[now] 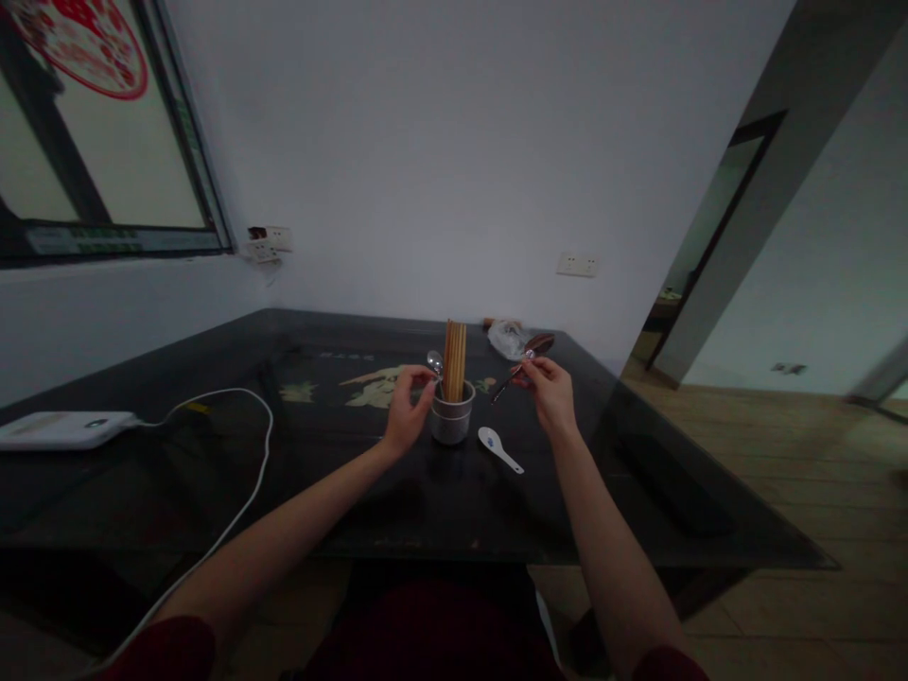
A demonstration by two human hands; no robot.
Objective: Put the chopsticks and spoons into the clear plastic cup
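A grey cup (452, 421) stands upright on the dark table, holding a bundle of wooden chopsticks (455, 362). At its left rim, a shiny metal spoon (435, 360) leans with its bowl up and its handle running down towards the cup. My left hand (410, 409) is closed in a pinch at that spoon, though the exact contact is small and dim. To the right of the cup, my right hand (550, 392) pinches a second metal spoon (505, 385), bowl up and handle slanting down to the left. A white soup spoon (500, 448) lies between the cup and my right forearm.
A crumpled clear plastic bag (506, 339) lies at the table's back edge. On the left are a white power bank (63, 430) and its white cable (268, 440), which loops past my left forearm. A dark flat object (673, 482) lies at the right.
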